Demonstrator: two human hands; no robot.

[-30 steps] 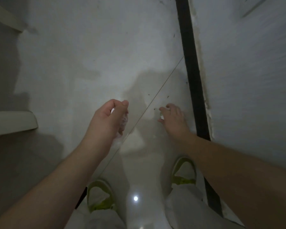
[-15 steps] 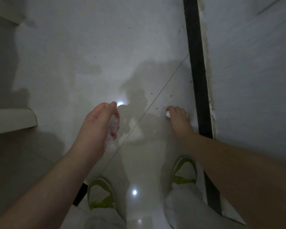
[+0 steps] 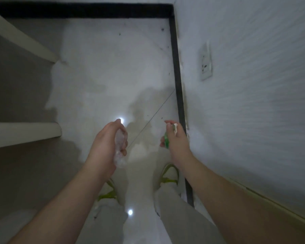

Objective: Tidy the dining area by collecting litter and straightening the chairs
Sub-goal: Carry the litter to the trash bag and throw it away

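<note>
The left hand (image 3: 106, 143) curls its fingers around a crumpled wad of clear, whitish plastic wrap (image 3: 119, 152), which bulges out below the palm and runs up between thumb and fingers. The right hand (image 3: 177, 140) pinches a small scrap of green-and-white litter (image 3: 167, 140) (paper or wrapper, too blurred to tell which), the green part showing by the thumb and a white bit poking out near the fingertips. Both hands hover above a glossy pale tiled floor (image 3: 113, 76), well apart from each other, with a thin grout line running diagonally between them. Below the forearms are two shoes with yellow-green straps (image 3: 168, 175) and light trouser legs. A black skirting strip (image 3: 176, 67) borders the floor along the white textured wall (image 3: 253, 103) on the right and across the far end. A white wall socket (image 3: 206, 62) sits on that wall. Cream-coloured furniture edges (image 3: 23, 132) jut in from the left, and dark specks dot the floor near the skirting.
</note>
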